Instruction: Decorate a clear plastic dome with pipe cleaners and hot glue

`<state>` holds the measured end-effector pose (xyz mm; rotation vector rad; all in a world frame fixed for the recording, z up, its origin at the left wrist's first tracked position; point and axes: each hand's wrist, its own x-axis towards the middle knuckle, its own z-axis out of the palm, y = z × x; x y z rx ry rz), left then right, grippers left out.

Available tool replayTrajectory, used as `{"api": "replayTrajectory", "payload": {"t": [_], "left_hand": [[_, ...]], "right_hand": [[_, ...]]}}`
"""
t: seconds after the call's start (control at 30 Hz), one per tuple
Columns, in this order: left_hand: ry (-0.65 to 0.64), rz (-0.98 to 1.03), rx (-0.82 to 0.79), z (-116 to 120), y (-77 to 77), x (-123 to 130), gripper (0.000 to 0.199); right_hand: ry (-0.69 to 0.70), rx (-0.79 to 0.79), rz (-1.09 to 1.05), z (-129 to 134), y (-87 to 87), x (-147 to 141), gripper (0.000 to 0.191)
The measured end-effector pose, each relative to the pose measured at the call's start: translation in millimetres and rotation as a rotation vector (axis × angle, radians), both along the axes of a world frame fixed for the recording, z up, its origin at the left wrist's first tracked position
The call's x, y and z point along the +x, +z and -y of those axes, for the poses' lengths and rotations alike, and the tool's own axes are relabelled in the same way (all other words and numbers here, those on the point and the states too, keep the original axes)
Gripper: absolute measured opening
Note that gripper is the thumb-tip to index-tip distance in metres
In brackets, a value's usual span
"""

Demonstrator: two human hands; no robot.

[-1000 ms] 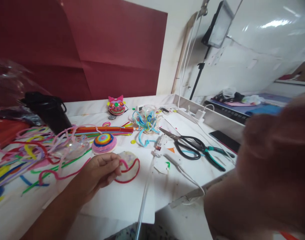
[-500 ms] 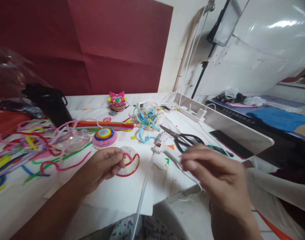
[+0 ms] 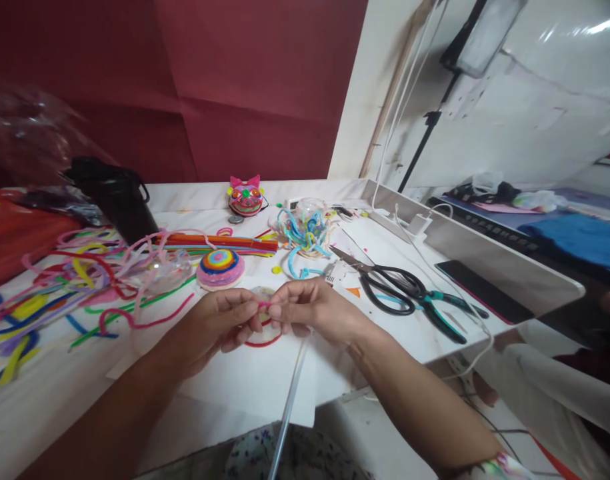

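Between the fingertips of both hands is a short pink pipe cleaner (image 3: 263,305). My left hand (image 3: 219,323) pinches its left end, and my right hand (image 3: 312,308) pinches the other. Just beneath them lies a pale round piece with a red pipe cleaner (image 3: 263,344) curved along its edge, mostly covered by my fingers. A white glue gun (image 3: 339,272) lies behind my right hand, largely hidden. From it a long clear glue stick (image 3: 287,410) runs toward me over the white paper (image 3: 225,390).
Coiled rainbow dome (image 3: 221,269), pink cat-like mask (image 3: 246,197) and a tangle of blue strands (image 3: 307,233) stand beyond. Black-handled scissors (image 3: 392,288), teal-handled pliers (image 3: 442,317) and a phone (image 3: 482,290) lie right. Loose pipe cleaners (image 3: 85,293) and a black bottle (image 3: 117,203) are left.
My right hand has come left from beside the glue gun and now grips the pink pipe cleaner with my left. The view has shifted, so the scissors and pliers show more fully.
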<state>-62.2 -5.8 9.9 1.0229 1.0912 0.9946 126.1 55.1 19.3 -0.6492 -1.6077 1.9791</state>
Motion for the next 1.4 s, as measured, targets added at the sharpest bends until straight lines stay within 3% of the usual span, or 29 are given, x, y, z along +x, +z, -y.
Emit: {"api": "replayTrajectory", "payload": {"t": [0.5, 0.77, 1.1, 1.4], "left_hand": [[-0.108, 0.039, -0.072, 1.2, -4.2, -2.9, 0.036], [-0.167, 0.008, -0.061, 0.4, -7.1, -3.8, 0.039], [-0.046, -0.061, 0.014, 1.8, 1.3, 1.0, 0.037], [0.05, -0.283, 0.157, 4.5, 7.1, 1.1, 0.03]], "right_hand": [[0.114, -0.289, -0.08, -2.7, -9.2, -2.8, 0.031], [0.186, -0.324, -0.061, 0.4, -7.6, -1.7, 0.026], [0.115, -0.319, -0.076, -0.2, -7.9, -0.3, 0.029], [0.065, -0.301, -0.054, 0.2, -7.8, -1.9, 0.029]]}}
